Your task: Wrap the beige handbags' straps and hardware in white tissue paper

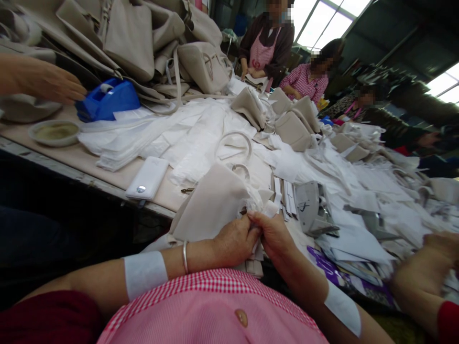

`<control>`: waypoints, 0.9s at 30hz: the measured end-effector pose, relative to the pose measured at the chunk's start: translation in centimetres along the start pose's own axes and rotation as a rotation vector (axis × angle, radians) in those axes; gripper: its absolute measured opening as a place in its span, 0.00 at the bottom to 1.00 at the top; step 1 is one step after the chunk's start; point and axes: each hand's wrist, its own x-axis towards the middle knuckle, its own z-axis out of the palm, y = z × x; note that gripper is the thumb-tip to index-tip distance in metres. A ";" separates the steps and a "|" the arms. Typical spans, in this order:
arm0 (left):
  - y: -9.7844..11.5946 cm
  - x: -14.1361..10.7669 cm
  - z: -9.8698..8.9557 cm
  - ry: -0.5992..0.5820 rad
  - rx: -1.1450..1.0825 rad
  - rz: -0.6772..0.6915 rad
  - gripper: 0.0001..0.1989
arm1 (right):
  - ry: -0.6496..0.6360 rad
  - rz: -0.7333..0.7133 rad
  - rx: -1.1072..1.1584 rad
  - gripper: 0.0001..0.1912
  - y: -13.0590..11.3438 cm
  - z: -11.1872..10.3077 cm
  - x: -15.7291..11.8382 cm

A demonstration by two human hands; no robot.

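A light beige handbag [211, 203] lies tilted at the table's near edge, right in front of my body, with its ring-like handle [234, 138] pointing away from me. My left hand [234, 239] is closed on the bag's right end, where clear plastic wrap and white material bunch up. Close against it, my right hand [272, 234] pinches the same bunched wrap between thumb and fingers. The fingertips of both hands nearly meet there, and exactly what lies between them is partly hidden.
White sheets [193, 129] cover the table middle. A white power bank [147, 179], blue tape dispenser [107, 99] and round dish [53, 133] are left. Beige bags [129, 43] pile up behind. Another person's hand [46, 79] is left, another's arm [423, 267] right. Several people work beyond.
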 end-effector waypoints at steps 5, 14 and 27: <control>0.6 0.0 -0.4 -0.088 0.073 -0.104 0.12 | 0.091 -0.013 0.177 0.11 -0.3 0.5 -0.3; 0.2 0.2 -1.8 -0.292 -0.244 -0.193 0.13 | 0.120 0.016 0.319 0.10 -0.5 0.9 -0.2; -0.3 1.4 -4.5 0.167 0.237 0.138 0.11 | 0.139 0.038 0.347 0.10 -1.2 0.9 0.3</control>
